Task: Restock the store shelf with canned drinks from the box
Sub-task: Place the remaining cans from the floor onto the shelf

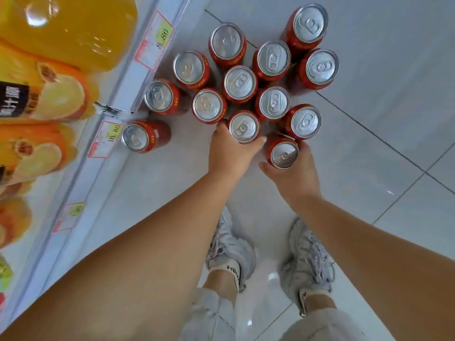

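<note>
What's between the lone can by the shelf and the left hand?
Only bare floor separates that can from the left hand, per the head view.

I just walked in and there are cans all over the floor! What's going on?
A person is standing over a bunch of red cans upright on the tiled floor, next to a shelf of orange juice bottles. Their left hand holds one can at the near edge, and their right hand holds another can beside it. No box shows here.
</note>
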The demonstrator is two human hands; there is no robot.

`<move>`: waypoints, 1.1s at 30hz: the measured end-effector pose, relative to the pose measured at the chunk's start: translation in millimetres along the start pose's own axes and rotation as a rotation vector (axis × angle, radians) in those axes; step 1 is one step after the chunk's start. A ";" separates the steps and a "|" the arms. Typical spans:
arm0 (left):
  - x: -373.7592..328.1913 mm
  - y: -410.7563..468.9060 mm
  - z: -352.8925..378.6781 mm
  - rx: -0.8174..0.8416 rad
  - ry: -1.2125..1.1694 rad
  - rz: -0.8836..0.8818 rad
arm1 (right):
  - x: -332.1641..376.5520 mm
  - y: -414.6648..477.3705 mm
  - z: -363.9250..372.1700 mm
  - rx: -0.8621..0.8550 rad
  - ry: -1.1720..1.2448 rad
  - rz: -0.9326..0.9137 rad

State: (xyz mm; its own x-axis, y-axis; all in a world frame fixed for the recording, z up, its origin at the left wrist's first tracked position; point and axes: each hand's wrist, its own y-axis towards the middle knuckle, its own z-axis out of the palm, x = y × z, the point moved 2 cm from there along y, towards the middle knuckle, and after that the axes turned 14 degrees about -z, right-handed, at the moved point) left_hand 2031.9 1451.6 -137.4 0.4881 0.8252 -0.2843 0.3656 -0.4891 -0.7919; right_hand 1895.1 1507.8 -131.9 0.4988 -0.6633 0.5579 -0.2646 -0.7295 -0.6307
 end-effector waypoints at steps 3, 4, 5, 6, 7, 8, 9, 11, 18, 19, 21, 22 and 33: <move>0.3 4.7 5.3 -0.079 -0.011 0.027 | 1.6 1.2 1.1 -0.058 -0.019 -0.012; 1.0 4.5 4.8 -0.093 -0.008 0.039 | 1.8 0.5 0.0 -0.060 -0.031 -0.015; 2.0 2.8 3.1 -0.104 0.005 0.049 | 2.8 -1.1 -2.6 -0.056 -0.037 -0.018; 2.9 -0.9 -0.6 -0.110 0.026 0.050 | 4.5 -3.5 -6.3 -0.049 -0.046 -0.018; 4.2 -6.8 -6.5 -0.113 0.048 0.043 | 7.8 -7.8 -12.2 -0.043 -0.055 -0.022; 5.3 -15.1 -14.0 -0.104 0.068 0.036 | 11.3 -13.6 -20.5 -0.037 -0.069 -0.024; 5.5 -25.4 -23.2 -0.085 0.085 0.036 | 16.3 -20.8 -30.9 -0.034 -0.088 -0.027; 4.3 -54.5 -50.1 -0.041 0.118 0.064 | 31.4 -43.0 -56.0 -0.019 -0.130 -0.026; -48.8 -212.4 -182.4 0.008 0.094 0.206 | 158.5 -144.7 -183.3 0.066 -0.200 -0.199; -61.0 -239.9 -204.6 0.011 0.084 0.226 | 183.1 -161.2 -203.9 0.085 -0.220 -0.245; -84.3 -297.5 -250.4 0.013 0.044 0.279 | 234.0 -196.5 -244.7 0.109 -0.235 -0.357; -95.0 -327.9 -275.0 0.002 0.022 0.312 | 259.9 -216.1 -264.3 0.125 -0.244 -0.413; -84.1 -639.2 -509.1 -0.323 -0.456 0.445 | 505.9 -477.6 -395.0 0.203 -0.289 -0.960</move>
State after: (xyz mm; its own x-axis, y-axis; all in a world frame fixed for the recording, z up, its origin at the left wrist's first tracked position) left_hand 2160.7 1551.0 667.8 0.2912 0.5294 -0.7968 0.4594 -0.8080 -0.3689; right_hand 1947.8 1454.8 664.6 0.6134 0.2713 0.7417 0.4831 -0.8718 -0.0807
